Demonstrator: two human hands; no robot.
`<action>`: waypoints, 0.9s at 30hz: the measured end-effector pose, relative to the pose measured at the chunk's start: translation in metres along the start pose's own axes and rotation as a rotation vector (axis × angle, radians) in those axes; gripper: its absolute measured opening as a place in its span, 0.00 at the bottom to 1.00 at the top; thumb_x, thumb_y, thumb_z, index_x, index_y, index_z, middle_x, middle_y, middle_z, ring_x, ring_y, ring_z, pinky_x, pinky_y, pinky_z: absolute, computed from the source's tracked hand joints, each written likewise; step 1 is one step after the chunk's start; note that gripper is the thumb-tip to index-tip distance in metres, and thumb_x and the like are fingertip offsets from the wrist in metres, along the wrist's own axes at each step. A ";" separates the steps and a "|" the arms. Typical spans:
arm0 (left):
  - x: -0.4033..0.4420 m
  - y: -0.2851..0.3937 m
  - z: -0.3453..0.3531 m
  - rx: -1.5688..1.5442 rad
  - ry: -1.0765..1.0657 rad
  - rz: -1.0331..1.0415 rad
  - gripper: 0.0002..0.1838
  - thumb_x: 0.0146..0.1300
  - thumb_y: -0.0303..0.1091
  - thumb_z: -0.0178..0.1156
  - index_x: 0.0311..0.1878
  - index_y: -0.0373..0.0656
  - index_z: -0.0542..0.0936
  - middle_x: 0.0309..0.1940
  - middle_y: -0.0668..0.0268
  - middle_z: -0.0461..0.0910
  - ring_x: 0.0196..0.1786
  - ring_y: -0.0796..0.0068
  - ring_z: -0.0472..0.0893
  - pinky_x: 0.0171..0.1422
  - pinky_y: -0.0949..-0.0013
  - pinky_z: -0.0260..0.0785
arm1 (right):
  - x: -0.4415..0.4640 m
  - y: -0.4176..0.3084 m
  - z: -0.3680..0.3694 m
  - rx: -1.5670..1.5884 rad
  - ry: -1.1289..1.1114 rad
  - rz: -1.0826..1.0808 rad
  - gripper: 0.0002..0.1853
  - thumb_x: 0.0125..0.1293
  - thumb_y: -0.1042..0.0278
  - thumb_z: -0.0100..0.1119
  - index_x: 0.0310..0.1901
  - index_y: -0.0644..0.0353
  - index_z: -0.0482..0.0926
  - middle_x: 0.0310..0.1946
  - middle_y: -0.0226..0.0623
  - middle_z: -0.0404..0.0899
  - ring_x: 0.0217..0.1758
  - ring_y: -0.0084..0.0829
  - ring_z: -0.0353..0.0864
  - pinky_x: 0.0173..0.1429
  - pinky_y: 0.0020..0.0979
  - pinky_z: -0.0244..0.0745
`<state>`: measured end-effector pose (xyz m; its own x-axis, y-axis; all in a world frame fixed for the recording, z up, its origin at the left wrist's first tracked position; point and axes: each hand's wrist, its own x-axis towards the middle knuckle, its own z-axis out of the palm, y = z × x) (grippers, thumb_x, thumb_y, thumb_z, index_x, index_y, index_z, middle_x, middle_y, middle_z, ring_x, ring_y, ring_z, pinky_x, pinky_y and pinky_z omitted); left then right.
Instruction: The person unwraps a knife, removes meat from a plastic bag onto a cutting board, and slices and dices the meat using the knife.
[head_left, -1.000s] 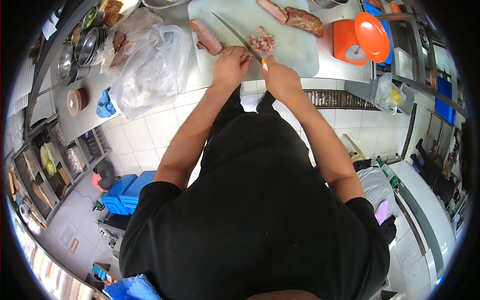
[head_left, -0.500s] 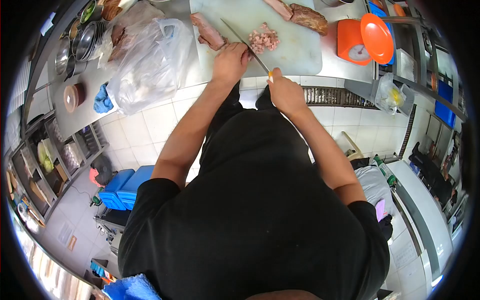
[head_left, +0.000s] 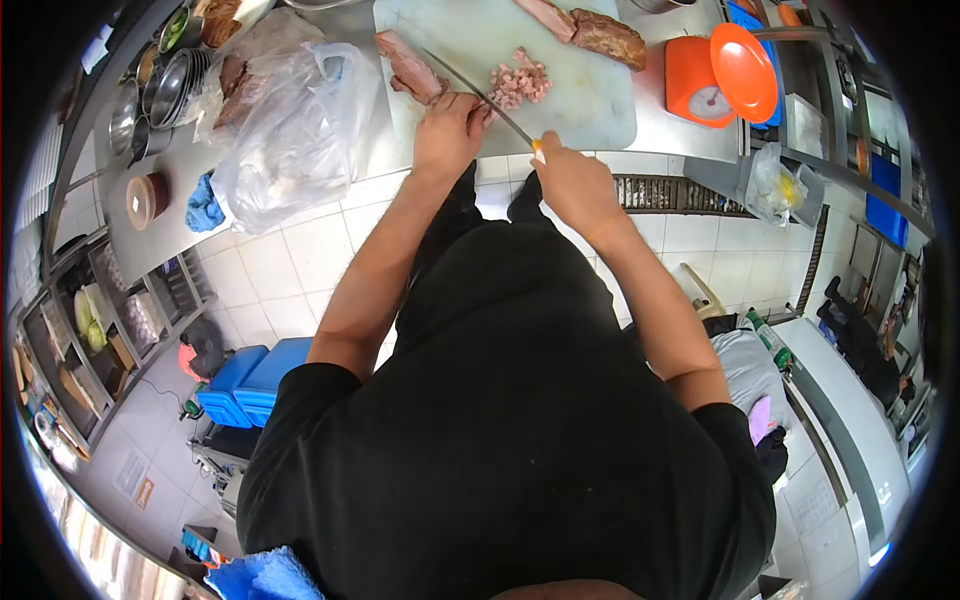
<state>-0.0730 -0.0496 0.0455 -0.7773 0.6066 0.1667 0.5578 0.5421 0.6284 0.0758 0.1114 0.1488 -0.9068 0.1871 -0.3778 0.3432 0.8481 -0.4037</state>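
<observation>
The right hand (head_left: 575,185) is wrapped around the handle of the knife (head_left: 470,85), whose blade slants up and left across the board (head_left: 600,110); the grip at the near end probably gives control while leaving the whole edge free. The left hand (head_left: 446,140) has its fingers bent at the near end of the left meat (head_left: 405,62), just beside the blade. That curl likely keeps the meat steady and the fingertips tucked back, but they hide what is under them, so I cannot tell whether they pinch a piece or only press on it

The diced meat (head_left: 520,82) lies in a loose heap to the right of the blade, seemingly where cut bits stay clear of the left hand. The brown meat (head_left: 610,42) and the pale meat (head_left: 546,18) lie end to end at the board's far right, perhaps put there to leave working room. The bag (head_left: 290,140) sits left of the board, on the counter (head_left: 650,125)

Counted: two hands, one knife, one board, three larger pieces of meat on it, one heap of dice too small to number, one bag, one cloth (head_left: 204,205), one tub (head_left: 147,200), one scale (head_left: 690,80) and one orange plate (head_left: 744,72) at its right
</observation>
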 end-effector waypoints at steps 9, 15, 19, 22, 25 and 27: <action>0.002 -0.004 0.007 0.048 0.043 0.093 0.04 0.66 0.28 0.68 0.41 0.42 0.84 0.40 0.57 0.87 0.45 0.47 0.86 0.52 0.48 0.79 | 0.005 0.003 0.035 0.014 -0.060 0.101 0.14 0.81 0.62 0.52 0.55 0.66 0.72 0.36 0.55 0.89 0.41 0.58 0.91 0.46 0.58 0.83; 0.006 -0.008 0.005 0.072 0.018 0.169 0.04 0.66 0.29 0.67 0.42 0.42 0.84 0.40 0.58 0.87 0.45 0.47 0.86 0.52 0.48 0.79 | 0.062 0.001 0.057 0.099 0.060 -0.001 0.16 0.80 0.62 0.54 0.57 0.67 0.72 0.37 0.55 0.89 0.41 0.59 0.90 0.46 0.59 0.82; 0.000 0.004 -0.008 0.056 -0.104 0.046 0.09 0.66 0.32 0.69 0.47 0.41 0.85 0.43 0.56 0.87 0.48 0.47 0.86 0.56 0.49 0.79 | 0.076 0.005 0.052 0.124 0.039 -0.018 0.20 0.79 0.58 0.58 0.59 0.67 0.72 0.36 0.57 0.89 0.42 0.61 0.90 0.48 0.59 0.82; -0.004 0.012 -0.012 0.084 -0.093 -0.006 0.15 0.65 0.37 0.73 0.50 0.41 0.85 0.45 0.55 0.87 0.50 0.47 0.87 0.58 0.50 0.79 | 0.067 0.013 0.045 0.126 0.029 0.000 0.19 0.78 0.59 0.59 0.59 0.65 0.72 0.37 0.55 0.89 0.43 0.59 0.90 0.48 0.59 0.82; -0.006 0.013 -0.009 0.149 -0.061 -0.014 0.18 0.63 0.39 0.76 0.51 0.40 0.85 0.47 0.55 0.87 0.51 0.48 0.87 0.59 0.50 0.80 | 0.050 0.021 0.039 0.121 0.012 0.034 0.19 0.78 0.58 0.60 0.59 0.64 0.72 0.37 0.55 0.89 0.43 0.59 0.90 0.48 0.59 0.82; -0.001 0.011 -0.002 0.133 -0.095 -0.054 0.19 0.63 0.39 0.77 0.52 0.40 0.85 0.47 0.55 0.86 0.51 0.49 0.87 0.59 0.50 0.80 | 0.043 0.027 0.037 0.101 -0.012 0.089 0.19 0.78 0.57 0.60 0.59 0.63 0.72 0.37 0.56 0.89 0.43 0.59 0.90 0.48 0.59 0.82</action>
<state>-0.0670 -0.0461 0.0538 -0.7796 0.6234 0.0593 0.5548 0.6437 0.5271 0.0547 0.1235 0.0905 -0.8688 0.2532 -0.4256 0.4458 0.7740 -0.4496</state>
